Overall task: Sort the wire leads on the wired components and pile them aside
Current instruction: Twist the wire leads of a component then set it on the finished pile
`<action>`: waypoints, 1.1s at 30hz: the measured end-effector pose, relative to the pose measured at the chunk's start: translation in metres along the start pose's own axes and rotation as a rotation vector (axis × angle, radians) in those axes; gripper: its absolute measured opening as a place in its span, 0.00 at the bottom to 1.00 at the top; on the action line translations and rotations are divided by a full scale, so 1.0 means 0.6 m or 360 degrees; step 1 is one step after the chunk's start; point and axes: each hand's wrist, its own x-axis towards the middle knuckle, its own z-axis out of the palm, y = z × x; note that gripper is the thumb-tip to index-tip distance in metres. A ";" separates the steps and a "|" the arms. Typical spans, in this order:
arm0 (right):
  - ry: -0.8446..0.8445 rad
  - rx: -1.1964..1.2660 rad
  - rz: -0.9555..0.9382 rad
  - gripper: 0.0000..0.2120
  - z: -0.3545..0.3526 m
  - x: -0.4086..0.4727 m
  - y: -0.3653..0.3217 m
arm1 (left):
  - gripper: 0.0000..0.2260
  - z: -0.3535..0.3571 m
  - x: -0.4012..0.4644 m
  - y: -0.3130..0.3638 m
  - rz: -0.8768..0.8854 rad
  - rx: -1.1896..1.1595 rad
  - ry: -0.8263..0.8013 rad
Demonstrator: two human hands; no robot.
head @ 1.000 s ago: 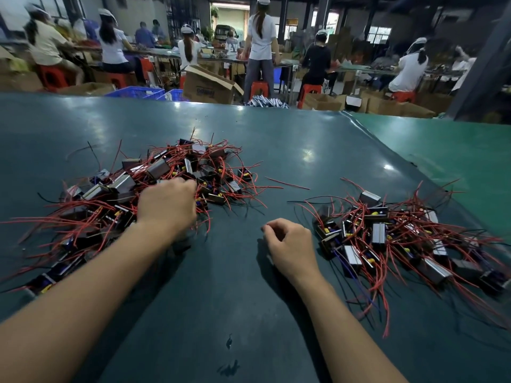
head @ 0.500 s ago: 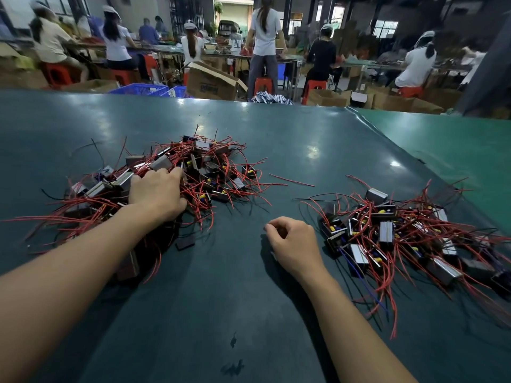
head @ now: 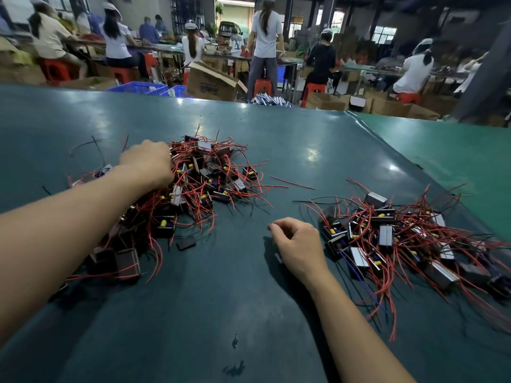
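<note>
Two heaps of small black wired components with red leads lie on the dark green table (head: 249,313). The left heap (head: 204,183) is tangled and partly hidden under my left forearm. My left hand (head: 146,161) sits on its far left side, knuckles up, with the fingers curled down into the wires; what they hold is hidden. The right heap (head: 392,239) spreads toward the right edge. My right hand (head: 297,244) rests on the table just left of it, loosely curled, with nothing visible in it.
One loose red wire (head: 291,181) lies between the heaps, and a small black part (head: 185,242) sits alone near the left heap. A lighter green table (head: 456,150) adjoins on the right. Beyond the far edge are cardboard boxes, blue crates and seated workers.
My left hand has moved away from me across the left heap to its far left side, and the heap has bunched together. My right hand has stayed put.
</note>
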 end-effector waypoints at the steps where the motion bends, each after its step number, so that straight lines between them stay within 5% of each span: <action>1: 0.0016 0.0041 0.0025 0.06 -0.001 0.001 0.000 | 0.10 0.014 -0.004 -0.004 -0.0036 -0.0007 -0.0024; 5: 0.0035 0.0070 0.0032 0.06 -0.001 0.000 -0.002 | 0.12 0.042 -0.005 0.001 0.0074 0.0015 0.0229; 8: 0.0019 0.0084 0.0038 0.07 -0.001 -0.003 -0.002 | 0.18 0.043 0.001 -0.008 -0.0004 -0.0214 0.0012; 12: 0.0039 0.0184 0.0072 0.07 -0.002 -0.002 -0.001 | 0.14 0.044 -0.011 -0.001 0.0053 -0.0044 0.0394; 16: 0.0008 0.0239 0.0107 0.07 -0.002 -0.003 -0.003 | 0.15 0.032 -0.031 0.026 0.0044 -0.0487 0.0652; 22: -0.0101 0.0604 0.0148 0.05 -0.004 -0.008 -0.022 | 0.09 0.020 -0.122 0.098 0.0793 -0.0849 0.1019; 25: -0.0245 0.1098 0.0302 0.19 -0.008 -0.006 -0.042 | 0.05 0.039 -0.164 0.131 0.1143 -0.0885 0.1078; 27: -0.0307 0.1339 0.0355 0.22 -0.010 -0.005 -0.047 | 0.05 0.053 -0.179 0.144 0.1273 -0.0886 0.1042; 30: -0.0223 0.1401 0.0327 0.08 -0.020 -0.004 -0.044 | 0.07 0.071 -0.186 0.146 0.1447 -0.0986 0.0875; 33: -0.0231 0.1482 0.0334 0.07 -0.026 -0.001 -0.039 | 0.12 0.079 -0.181 0.133 0.1519 -0.1152 0.0694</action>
